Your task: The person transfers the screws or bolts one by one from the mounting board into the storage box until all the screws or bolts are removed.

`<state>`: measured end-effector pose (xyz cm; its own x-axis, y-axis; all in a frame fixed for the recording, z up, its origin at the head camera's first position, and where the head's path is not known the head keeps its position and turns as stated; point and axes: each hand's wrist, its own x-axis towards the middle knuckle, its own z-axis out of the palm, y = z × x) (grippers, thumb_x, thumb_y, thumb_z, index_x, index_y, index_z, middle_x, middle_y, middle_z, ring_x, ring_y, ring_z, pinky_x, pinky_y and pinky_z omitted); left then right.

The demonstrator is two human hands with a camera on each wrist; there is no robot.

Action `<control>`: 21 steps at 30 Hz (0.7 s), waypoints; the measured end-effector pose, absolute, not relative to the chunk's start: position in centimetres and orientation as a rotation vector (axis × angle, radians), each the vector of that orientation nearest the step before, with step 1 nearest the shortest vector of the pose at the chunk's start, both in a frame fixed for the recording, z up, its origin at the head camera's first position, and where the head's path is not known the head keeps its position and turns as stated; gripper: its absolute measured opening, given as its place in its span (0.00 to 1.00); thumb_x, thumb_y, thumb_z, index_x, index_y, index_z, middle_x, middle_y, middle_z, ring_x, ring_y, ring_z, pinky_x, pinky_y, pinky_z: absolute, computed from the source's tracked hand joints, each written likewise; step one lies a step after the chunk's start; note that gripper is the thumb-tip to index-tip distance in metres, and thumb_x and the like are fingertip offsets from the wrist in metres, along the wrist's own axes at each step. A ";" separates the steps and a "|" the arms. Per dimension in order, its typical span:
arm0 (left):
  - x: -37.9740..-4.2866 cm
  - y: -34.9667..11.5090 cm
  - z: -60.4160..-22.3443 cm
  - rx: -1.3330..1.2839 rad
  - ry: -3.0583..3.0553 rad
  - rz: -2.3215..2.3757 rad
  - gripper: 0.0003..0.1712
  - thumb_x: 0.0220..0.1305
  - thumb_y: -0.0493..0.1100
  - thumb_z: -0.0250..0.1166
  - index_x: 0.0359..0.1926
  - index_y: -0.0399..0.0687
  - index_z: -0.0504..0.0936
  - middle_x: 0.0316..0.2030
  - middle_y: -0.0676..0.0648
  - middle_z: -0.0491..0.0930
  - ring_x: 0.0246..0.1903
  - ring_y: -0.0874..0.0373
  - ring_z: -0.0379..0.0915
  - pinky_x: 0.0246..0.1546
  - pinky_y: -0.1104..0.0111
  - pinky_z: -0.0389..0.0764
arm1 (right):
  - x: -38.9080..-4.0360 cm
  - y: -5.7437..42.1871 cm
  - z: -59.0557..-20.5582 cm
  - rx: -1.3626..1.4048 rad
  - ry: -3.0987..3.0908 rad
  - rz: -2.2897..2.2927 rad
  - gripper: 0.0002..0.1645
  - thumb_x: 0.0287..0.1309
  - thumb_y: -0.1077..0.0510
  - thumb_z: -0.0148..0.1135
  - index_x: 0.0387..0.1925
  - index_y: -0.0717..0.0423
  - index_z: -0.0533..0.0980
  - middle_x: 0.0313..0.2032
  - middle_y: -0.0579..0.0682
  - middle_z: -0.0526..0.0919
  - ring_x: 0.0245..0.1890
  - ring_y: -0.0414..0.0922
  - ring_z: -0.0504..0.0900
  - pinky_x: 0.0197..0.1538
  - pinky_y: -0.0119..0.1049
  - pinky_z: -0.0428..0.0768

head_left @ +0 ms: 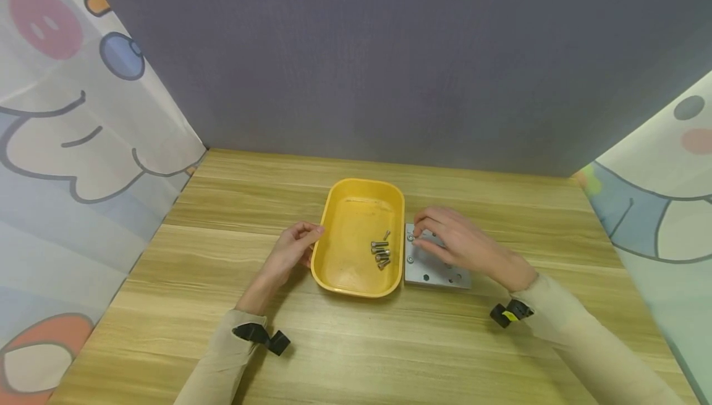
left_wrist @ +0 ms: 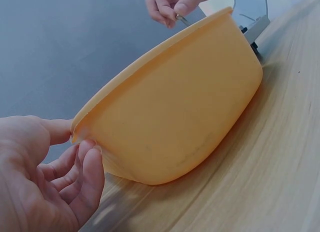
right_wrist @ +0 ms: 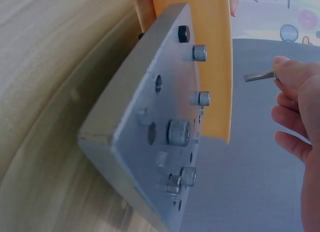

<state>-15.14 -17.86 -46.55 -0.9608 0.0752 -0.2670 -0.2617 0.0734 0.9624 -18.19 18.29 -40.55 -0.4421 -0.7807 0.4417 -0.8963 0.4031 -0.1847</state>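
A yellow plastic tray [head_left: 345, 250] sits on the table with several loose socket-head screws [head_left: 380, 251] lying toward its right side. My left hand [head_left: 289, 247] pinches the tray's left rim between thumb and fingers. To the tray's right lies a grey metal plate [head_left: 434, 263] with holes. Several screws stand in it, such as a larger socket-head screw [right_wrist: 179, 132], their heads raised above the surface. Over the plate, my right hand [head_left: 458, 241] pinches a threaded screw [right_wrist: 260, 76] between thumb and index finger, its shank pointing away from the fingertips and apart from the plate.
The wooden table [head_left: 334, 355] carries the tray and plate near its middle. A dark grey panel [head_left: 356, 65] rises at the back edge. Printed cartoon curtains [head_left: 83, 145] hang at both sides. A small black camera [head_left: 279, 342] is strapped at each wrist.
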 end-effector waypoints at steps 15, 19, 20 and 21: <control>-15.1 -17.9 -46.5 -0.195 2.109 1.969 0.23 0.76 0.47 0.63 0.56 0.30 0.74 0.32 0.48 0.82 0.19 0.62 0.75 0.19 0.72 0.79 | -19.3 16.9 -39.5 1.572 -2.347 0.505 0.09 0.64 0.56 0.71 0.41 0.57 0.81 0.47 0.52 0.83 0.49 0.47 0.83 0.59 0.49 0.82; -15.1 -17.9 -46.5 -0.195 2.109 1.968 0.23 0.76 0.47 0.63 0.56 0.30 0.75 0.32 0.49 0.82 0.18 0.62 0.75 0.18 0.72 0.79 | -19.5 16.5 -39.3 1.595 -2.373 0.439 0.10 0.65 0.56 0.70 0.42 0.57 0.82 0.48 0.53 0.83 0.50 0.48 0.83 0.60 0.49 0.81; -15.1 -17.9 -46.5 -0.191 2.109 1.968 0.23 0.76 0.47 0.63 0.56 0.30 0.74 0.32 0.48 0.82 0.18 0.62 0.75 0.18 0.72 0.79 | -19.6 16.4 -39.2 1.601 -2.377 0.424 0.09 0.66 0.56 0.69 0.42 0.58 0.82 0.49 0.53 0.83 0.50 0.48 0.83 0.60 0.49 0.81; -15.1 -17.9 -46.4 -0.185 2.108 1.969 0.23 0.76 0.47 0.63 0.56 0.30 0.74 0.32 0.48 0.82 0.18 0.62 0.75 0.18 0.72 0.79 | -19.7 16.3 -39.2 1.609 -2.381 0.413 0.09 0.66 0.56 0.69 0.42 0.58 0.82 0.49 0.53 0.83 0.51 0.48 0.82 0.61 0.49 0.81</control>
<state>-15.15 -17.87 -46.44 -0.9607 0.0774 -0.2667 -0.2608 0.0783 0.9622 -19.66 16.27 -39.19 -0.3658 -0.8626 0.3494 -0.9299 0.3542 -0.0993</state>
